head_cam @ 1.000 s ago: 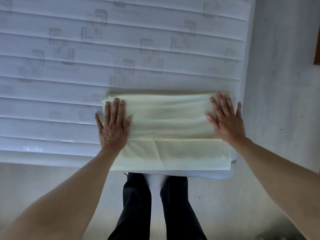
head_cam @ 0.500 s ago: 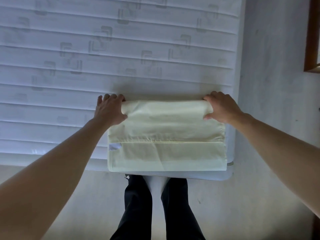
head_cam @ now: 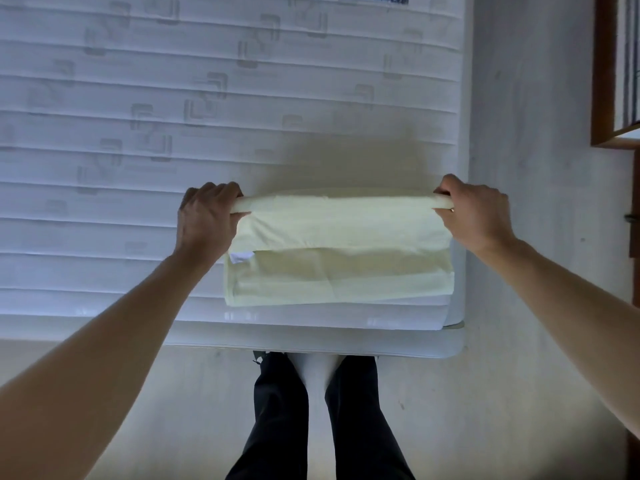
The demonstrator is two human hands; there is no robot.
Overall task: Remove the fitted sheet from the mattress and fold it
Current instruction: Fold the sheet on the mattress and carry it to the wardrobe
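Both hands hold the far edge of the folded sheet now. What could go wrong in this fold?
The left hand and right hand grip only the ends of the sheet, so its middle may sag and crease. The sheet lies at the mattress corner, so a strong pull could drag it off.

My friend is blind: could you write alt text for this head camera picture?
Two hands, left hand and right hand, grip the far edge of a folded pale yellow sheet, lifting it off a bare white mattress. The person's dark trousers show below.
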